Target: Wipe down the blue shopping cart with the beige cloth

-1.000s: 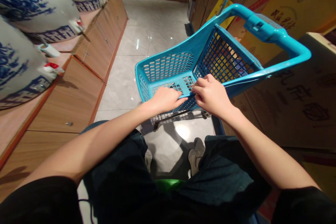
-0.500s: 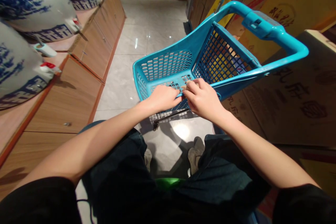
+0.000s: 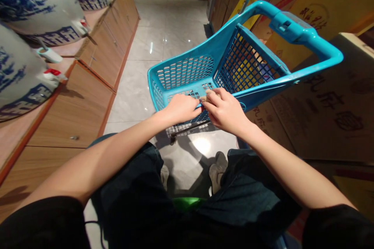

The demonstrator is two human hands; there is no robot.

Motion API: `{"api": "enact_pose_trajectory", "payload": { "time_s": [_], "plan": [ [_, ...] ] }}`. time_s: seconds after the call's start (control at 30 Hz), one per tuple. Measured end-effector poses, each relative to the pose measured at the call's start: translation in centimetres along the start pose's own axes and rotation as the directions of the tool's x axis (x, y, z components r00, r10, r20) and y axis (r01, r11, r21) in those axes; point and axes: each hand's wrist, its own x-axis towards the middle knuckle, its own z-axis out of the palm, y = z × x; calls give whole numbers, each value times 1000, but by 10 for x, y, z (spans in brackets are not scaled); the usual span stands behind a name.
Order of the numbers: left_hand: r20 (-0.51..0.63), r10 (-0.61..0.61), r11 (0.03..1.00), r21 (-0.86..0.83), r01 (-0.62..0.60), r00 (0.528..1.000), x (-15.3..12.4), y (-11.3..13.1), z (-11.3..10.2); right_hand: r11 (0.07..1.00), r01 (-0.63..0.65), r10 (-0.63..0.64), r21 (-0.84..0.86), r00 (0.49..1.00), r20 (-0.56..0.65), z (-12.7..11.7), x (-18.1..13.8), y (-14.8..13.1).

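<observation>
A blue plastic shopping cart [image 3: 187, 72] stands tilted on the tiled floor in front of me, its handle [image 3: 304, 37] up at the right. My left hand [image 3: 182, 108] rests on the cart's near rim with its fingers curled over the edge. My right hand [image 3: 226, 109] is beside it, fingers pinched on a small tan object [image 3: 208, 94] at the rim that I cannot make out. The two hands nearly touch. My knees and shoes [image 3: 217, 171] show below.
Wooden cabinets [image 3: 87, 97] run along the left, carrying large blue-and-white ceramic jars [image 3: 37, 4] with taps. Stacked cardboard boxes [image 3: 333, 105] with printed characters fill the right side. A grey tiled aisle [image 3: 169, 27] leads away between them. A green stool edge [image 3: 187, 203] lies under me.
My right hand has slid left along the cart rim toward my left hand and now pinches a small tan object. The cart shifted slightly left.
</observation>
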Motion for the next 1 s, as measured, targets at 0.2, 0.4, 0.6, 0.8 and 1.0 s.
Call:
{"api": "enact_pose_trajectory", "payload": {
  "time_s": [0.2,0.4,0.6,0.8,1.0],
  "plan": [
    [4,-1,1000,-8,1,1000,0,0,-1,992,-128,128,13,992,14,-8,-3,19],
    [11,0,1000,1,-1,1000,1,0,-1,999,-11,8,-42,996,-92,7,-3,6],
    [16,-10,1000,23,10,1000,0,0,-1,996,79,-75,35,993,-89,4,-3,12],
    [-2,-11,1000,-11,11,1000,0,-1,1,989,-142,141,-30,989,-44,-8,-5,26],
    [-7,0,1000,1,0,1000,1,-2,3,998,15,-18,-55,998,-60,2,-3,10]
  ]
}}
